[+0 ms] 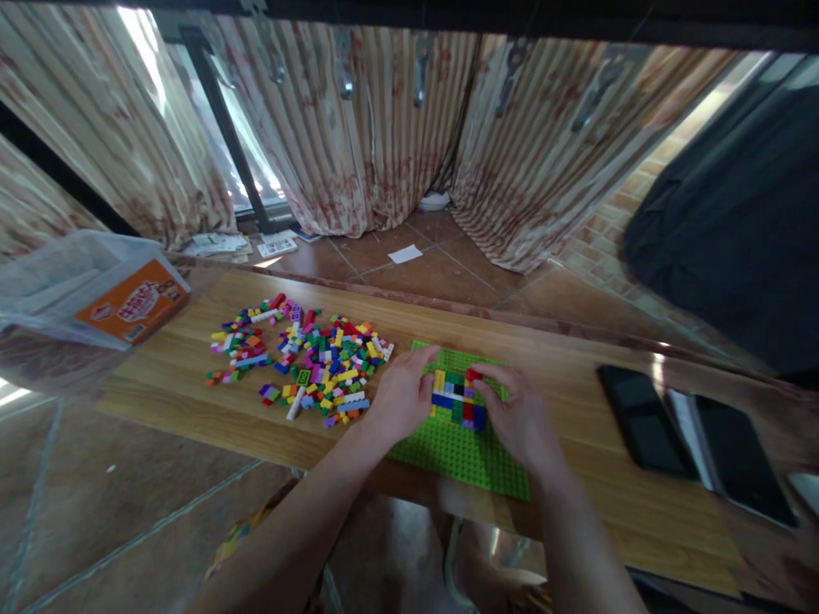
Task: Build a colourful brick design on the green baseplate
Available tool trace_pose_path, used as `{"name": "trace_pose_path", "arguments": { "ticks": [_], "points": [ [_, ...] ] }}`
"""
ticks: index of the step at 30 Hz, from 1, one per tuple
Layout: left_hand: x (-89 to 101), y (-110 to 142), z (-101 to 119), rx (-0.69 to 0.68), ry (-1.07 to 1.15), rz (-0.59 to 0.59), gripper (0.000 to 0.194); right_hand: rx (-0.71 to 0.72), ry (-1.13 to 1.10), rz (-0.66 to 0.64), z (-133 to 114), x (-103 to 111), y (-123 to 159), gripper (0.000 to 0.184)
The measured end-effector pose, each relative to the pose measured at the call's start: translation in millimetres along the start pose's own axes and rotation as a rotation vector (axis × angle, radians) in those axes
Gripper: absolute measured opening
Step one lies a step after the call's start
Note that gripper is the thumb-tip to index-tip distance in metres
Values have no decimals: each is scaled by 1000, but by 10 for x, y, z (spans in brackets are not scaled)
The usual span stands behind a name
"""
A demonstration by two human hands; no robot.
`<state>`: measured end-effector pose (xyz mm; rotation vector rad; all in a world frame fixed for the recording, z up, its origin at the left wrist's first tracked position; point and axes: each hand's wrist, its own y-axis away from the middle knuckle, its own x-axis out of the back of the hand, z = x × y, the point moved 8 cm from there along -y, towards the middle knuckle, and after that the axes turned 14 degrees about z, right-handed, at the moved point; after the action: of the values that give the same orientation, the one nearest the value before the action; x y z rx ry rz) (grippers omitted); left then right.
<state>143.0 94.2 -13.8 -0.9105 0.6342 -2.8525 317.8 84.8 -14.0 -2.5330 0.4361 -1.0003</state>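
A green studded baseplate (467, 452) lies on the wooden table (576, 401) in front of me. On it stands a small block of joined bricks (455, 397) in yellow, blue, green, white and red. My left hand (403, 394) rests against the left side of the block, fingers curled onto the plate. My right hand (518, 414) is at the block's right side and pinches a small red brick (473, 374) at its top right corner. A spread of several loose coloured bricks (307, 358) lies to the left of the plate.
A clear plastic box with an orange label (131, 303) sits at the table's left end. Two dark phones (643, 418) (742, 460) lie at the right. Curtains and a tiled floor are beyond the table's far edge.
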Motion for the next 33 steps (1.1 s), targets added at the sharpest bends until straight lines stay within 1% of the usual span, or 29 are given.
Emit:
{"name": "trace_pose_path", "arguments": {
  "ticks": [3,7,10,19,26,30,33],
  "points": [
    [-67,31,-5,8,2,-54,50,66,10,-42,-59,-114,24,24],
    [-148,67,-14,27,17,-91,52,78,12,-69,-70,-191,18,24],
    [-173,77,-46,61,26,-97,54,92,14,-83,-80,-216,10,24],
    [-188,93,-84,71,43,-87,54,112,18,-89,-113,-245,3,23],
    [-194,97,-71,65,39,-83,53,71,-14,-95,-54,-245,0,23],
    [-185,99,-54,55,53,-75,53,23,-34,-91,-30,-251,-7,21],
    [-192,108,-61,75,46,-94,53,-25,-26,-89,-25,-257,-20,20]
  ]
}}
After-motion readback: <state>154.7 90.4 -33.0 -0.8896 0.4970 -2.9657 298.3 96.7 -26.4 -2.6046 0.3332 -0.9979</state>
